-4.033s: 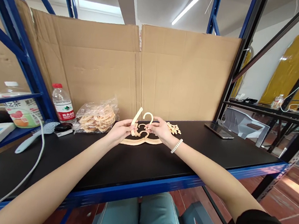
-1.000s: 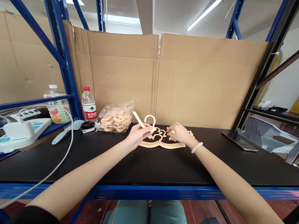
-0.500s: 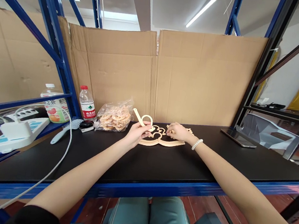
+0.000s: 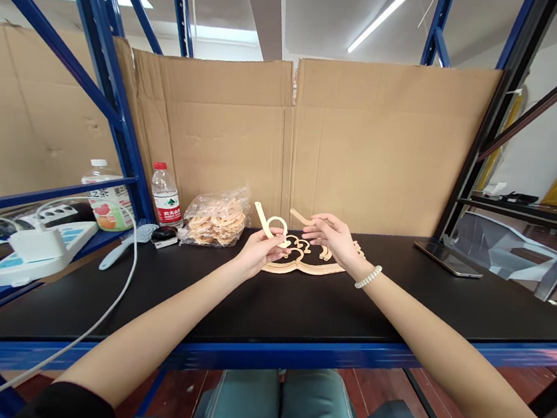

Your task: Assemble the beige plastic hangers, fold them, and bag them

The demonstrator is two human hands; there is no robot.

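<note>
In my left hand [image 4: 258, 252] I grip a pale wooden piece [image 4: 277, 222] made of a ring with a straight arm. My right hand [image 4: 331, 236], with its beaded bracelet [image 4: 368, 277], pinches a short, slightly curved wooden strip [image 4: 301, 218] whose free end points left toward the ring. Both hands are raised a little above the black tabletop [image 4: 228, 297]. Beneath and between them lie carved wooden scroll pieces [image 4: 299, 243] and a long wavy wooden strip [image 4: 309, 268]. Part of these pieces is hidden behind my hands.
A clear bag of snacks [image 4: 217, 219], a water bottle [image 4: 166, 197], a hairbrush [image 4: 126, 244] and a small black item [image 4: 163, 234] stand to the left. A white cable [image 4: 121, 292] crosses the left side. A phone [image 4: 448, 260] lies right; cardboard [image 4: 386, 147] walls the back.
My right hand has lifted from the wooden pieces on the table and now holds up a short curved strip. My left hand keeps its hold on the ring piece, almost unmoved.
</note>
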